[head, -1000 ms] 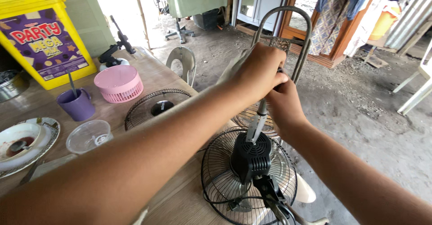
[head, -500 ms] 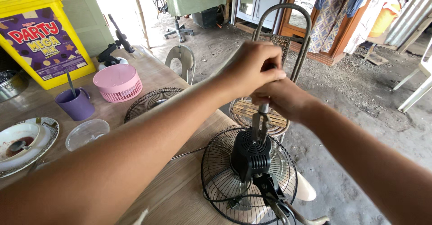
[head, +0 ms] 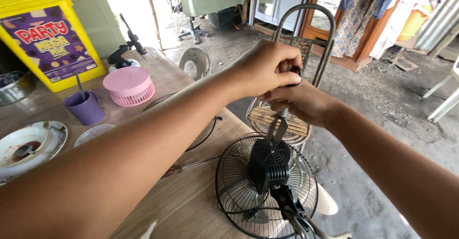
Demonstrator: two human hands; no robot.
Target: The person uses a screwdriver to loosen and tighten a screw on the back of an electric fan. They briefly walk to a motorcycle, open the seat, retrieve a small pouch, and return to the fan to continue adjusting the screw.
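Here the left hand (head: 267, 69) had its fingers wrapped tight around the handle of a screwdriver (head: 277, 126), and the right hand (head: 301, 103) cupped the shaft just below, fingers closed on it. The tip met the black motor housing (head: 268, 165) of a fan whose wire guard (head: 229, 181) overhung the wooden counter (head: 191, 196) edge

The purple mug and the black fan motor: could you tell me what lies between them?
In the head view, the person's left forearm crosses between purple mug and black fan motor.
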